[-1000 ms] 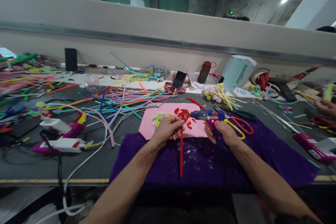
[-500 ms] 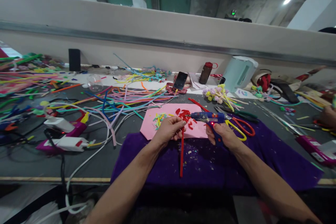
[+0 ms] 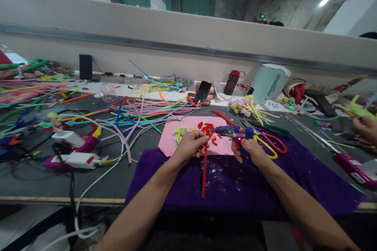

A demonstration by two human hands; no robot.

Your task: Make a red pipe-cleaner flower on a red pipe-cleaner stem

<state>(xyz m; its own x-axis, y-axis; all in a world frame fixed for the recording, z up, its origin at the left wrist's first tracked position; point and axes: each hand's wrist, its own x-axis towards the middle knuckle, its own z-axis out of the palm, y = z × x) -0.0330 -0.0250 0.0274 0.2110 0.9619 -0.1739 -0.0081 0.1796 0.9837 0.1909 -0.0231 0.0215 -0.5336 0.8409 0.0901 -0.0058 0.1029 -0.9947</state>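
Between its fingertips my left hand (image 3: 193, 144) pinches a red pipe cleaner (image 3: 204, 176) whose long end hangs down over the purple cloth (image 3: 173, 184). My right hand (image 3: 249, 150) is wrapped round the handle of a blue glue gun (image 3: 231, 130) with a small red light on it. The gun's nozzle points left, close to my left fingertips. Under both lies a pink sheet (image 3: 167, 141), bearing short cut red pieces (image 3: 206, 126) and a heap of yellow and green bits (image 3: 178, 135). What the upper end of the pipe cleaner touches is hidden by my fingers.
Scissors with yellow and red handles (image 3: 275, 145) lie right of the gun. Many coloured pipe cleaners (image 3: 141, 110) spread across the left. Behind stand a phone (image 3: 203, 91), bottle (image 3: 231, 82) and pale-green kettle (image 3: 269, 82). White cables (image 3: 100, 176) run left. Another person's hand (image 3: 363, 127) is at far right.
My hands, the red pipe cleaner and the glue gun hold nearly the same place. At the far right, the other person's hand has come further into view with something yellow-green.
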